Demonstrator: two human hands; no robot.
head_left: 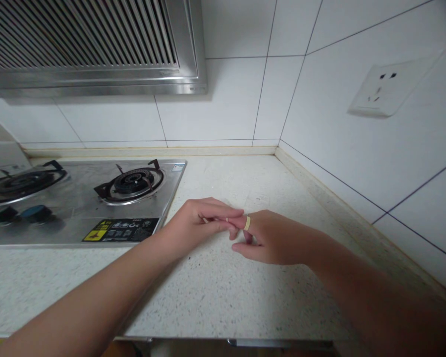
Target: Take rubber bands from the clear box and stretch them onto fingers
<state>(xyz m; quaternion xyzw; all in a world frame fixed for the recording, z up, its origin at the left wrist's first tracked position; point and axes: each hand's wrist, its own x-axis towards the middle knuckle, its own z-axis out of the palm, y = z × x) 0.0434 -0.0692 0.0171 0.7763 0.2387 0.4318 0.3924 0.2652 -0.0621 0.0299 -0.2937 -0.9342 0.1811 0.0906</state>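
Observation:
My left hand (200,220) is closed in a pinch, its thumb and fingers around the outstretched index finger of my right hand (275,235). A pale yellow band (247,223) circles that right finger near its base. A thin whitish mark shows between the left fingertips; I cannot tell what it is. My right hand holds nothing visible. Its thumb points left, apart from the index finger, and its other fingers are partly hidden beneath. Both hands are just above the speckled white countertop (223,297), right of the stove.
A steel gas stove (74,208) with two burners, knobs and a black-and-yellow label (121,230) lies at left. Above it hangs a range hood (96,84). White tiled walls meet at a corner behind the counter. A socket (384,89) is on the right wall.

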